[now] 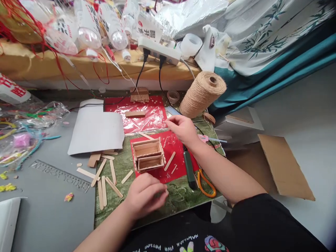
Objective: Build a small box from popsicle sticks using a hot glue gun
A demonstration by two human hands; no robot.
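Note:
A small two-compartment box [147, 151] built of wooden craft sticks stands on a red sheet [168, 139]. Just in front of it is my left hand [147, 194], its fingers curled and the fingertips close together; a tiny pale bit shows there, too small to name. My right hand [182, 130] is above the sheet, right of the box's back corner, thumb and forefinger pinched. Whatever lies between those fingertips, if anything, cannot be made out. Loose craft sticks [170, 161] lie beside the box, with more sticks [104, 191] to its left.
A twine spool [201, 94] stands at the back right. Orange-handled scissors [207, 185] and a dark green tool [189, 168] lie by my right forearm. White paper [97, 129], a clear ruler [60, 175] and a power strip [159, 50] with black cables are around the work area.

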